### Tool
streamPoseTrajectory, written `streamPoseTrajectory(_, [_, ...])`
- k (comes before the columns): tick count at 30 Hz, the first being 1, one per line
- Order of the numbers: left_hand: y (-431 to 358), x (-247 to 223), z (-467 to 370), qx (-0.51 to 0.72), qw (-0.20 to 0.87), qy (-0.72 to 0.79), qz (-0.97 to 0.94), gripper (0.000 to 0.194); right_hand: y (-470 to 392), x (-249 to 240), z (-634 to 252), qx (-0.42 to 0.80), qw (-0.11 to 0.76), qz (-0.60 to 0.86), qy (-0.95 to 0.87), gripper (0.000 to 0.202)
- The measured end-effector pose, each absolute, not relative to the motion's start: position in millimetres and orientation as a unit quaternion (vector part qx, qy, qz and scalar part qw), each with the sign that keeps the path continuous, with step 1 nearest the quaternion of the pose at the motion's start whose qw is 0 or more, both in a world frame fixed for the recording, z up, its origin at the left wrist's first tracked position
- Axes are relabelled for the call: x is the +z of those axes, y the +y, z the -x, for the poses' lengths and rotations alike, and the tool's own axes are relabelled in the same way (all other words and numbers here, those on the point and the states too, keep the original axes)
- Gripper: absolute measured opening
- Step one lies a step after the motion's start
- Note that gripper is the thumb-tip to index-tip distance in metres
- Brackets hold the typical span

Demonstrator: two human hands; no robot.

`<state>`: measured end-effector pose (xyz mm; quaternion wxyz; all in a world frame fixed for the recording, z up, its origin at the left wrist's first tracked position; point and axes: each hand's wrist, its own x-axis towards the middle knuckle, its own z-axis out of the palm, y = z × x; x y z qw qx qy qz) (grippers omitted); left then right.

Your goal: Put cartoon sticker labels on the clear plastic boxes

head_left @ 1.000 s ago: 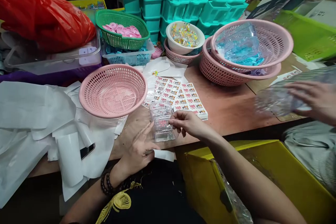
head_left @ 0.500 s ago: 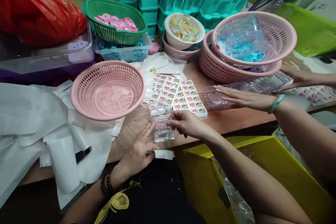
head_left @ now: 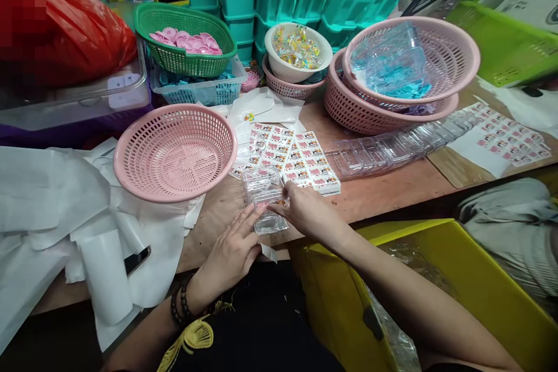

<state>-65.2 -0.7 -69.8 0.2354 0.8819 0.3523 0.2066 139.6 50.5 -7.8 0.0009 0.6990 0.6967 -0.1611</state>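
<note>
A small clear plastic box (head_left: 267, 177) lies on the wooden table in front of me, with a pink printed sticker (head_left: 261, 207) on it, mostly covered by my fingers. The outstretched fingers of my left hand (head_left: 231, 244) press on the box's left side. Under that hand's thumb a narrow white paper strip (head_left: 269, 253) is caught. My right hand (head_left: 309, 206) is closed at the box's right edge, its thumb lying on the sticker and its other fingers bent, partly hidden. Just behind the box are sheets of printed stickers (head_left: 311, 157).
An empty pink basket (head_left: 174, 195) stands left, near loose white backing paper (head_left: 100, 267). A row of clear boxes (head_left: 392, 148) runs right, below stacked pink baskets (head_left: 344, 110). A yellow bin (head_left: 418, 296) sits below the table edge. Another person's leg (head_left: 510, 226) shows right.
My right thumb and my left fingertips have come down onto the sticker on the box. The other person's hands have left the row of clear boxes and gone out of view.
</note>
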Motion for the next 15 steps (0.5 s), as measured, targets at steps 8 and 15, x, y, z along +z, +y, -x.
streamPoseTrajectory(8, [-5, -66, 68, 0.345, 0.346, 0.337, -0.805, 0.019, -15, -12, -153, -0.350, -0.192, -0.566, 0.721, 0.043])
streamPoseTrajectory(15, [-34, -31, 156, 0.443, 0.342, 0.554, -0.617, 0.023, -21, -21, -154, -0.470, -0.240, -0.531, 0.663, 0.038])
